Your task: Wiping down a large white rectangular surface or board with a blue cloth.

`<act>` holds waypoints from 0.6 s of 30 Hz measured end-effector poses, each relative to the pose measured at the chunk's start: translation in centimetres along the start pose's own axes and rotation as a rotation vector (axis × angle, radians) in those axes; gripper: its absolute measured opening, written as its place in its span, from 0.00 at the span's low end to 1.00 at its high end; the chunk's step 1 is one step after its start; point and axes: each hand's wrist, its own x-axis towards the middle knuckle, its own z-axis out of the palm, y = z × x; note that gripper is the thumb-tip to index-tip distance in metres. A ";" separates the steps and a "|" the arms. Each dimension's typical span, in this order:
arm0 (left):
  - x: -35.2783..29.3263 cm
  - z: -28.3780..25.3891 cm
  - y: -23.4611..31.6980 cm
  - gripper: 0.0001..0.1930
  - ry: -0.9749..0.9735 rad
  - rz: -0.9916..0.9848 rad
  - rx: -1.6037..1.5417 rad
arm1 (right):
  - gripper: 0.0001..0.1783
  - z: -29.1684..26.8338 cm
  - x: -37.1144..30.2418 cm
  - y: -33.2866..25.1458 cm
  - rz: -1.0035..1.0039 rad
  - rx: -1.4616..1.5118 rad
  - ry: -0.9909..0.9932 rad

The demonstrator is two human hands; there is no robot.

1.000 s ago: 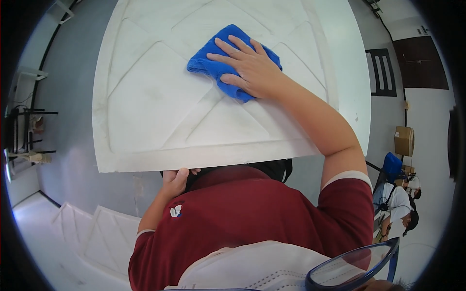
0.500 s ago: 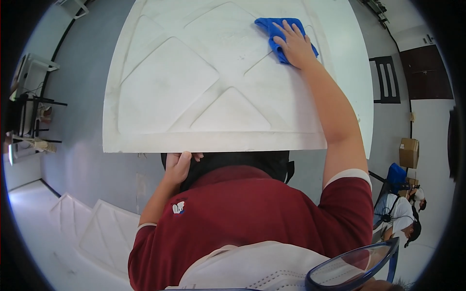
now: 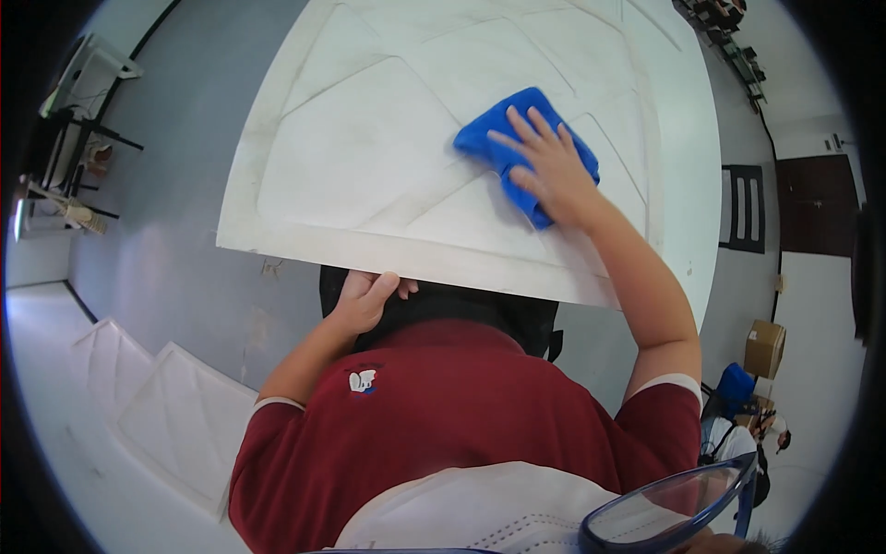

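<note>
A large white panel (image 3: 323,175) with molded diagonal ribs and greyish smudges lies on a white table (image 3: 688,138). On its right half, a folded blue cloth (image 3: 480,138) is pressed flat. My right hand (image 3: 552,175) rests on top of that cloth, open, its fingers spread. Down at the panel's near edge, my left hand (image 3: 367,303) is closed, its thumb up against the edge and its fingers curled. Part of the left fingers is hidden by the panel.
White ribbed panels (image 3: 185,415) lean or lie at the lower left. A black chair (image 3: 743,208) stands right of the table. Farther right are a cardboard box (image 3: 765,348), a blue bundle (image 3: 735,388) and a person (image 3: 738,452). Equipment (image 3: 92,74) lines the left wall.
My right hand and the blue cloth have moved toward me and slightly left across the panel. The whole view has turned a little, and my left hand stays at the near edge.
</note>
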 end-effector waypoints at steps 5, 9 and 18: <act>-0.2 0.0 -0.3 0.12 0.018 -0.051 0.022 | 0.32 0.1 1.1 -5.9 -0.072 -0.061 -0.008; -0.1 -0.4 -0.4 0.16 -0.046 -0.099 0.044 | 0.32 0.4 3.3 -7.7 -0.164 -0.064 0.036; -0.1 -0.2 0.3 0.16 -0.080 -0.106 0.049 | 0.30 2.2 12.0 -7.8 -0.152 -0.048 0.163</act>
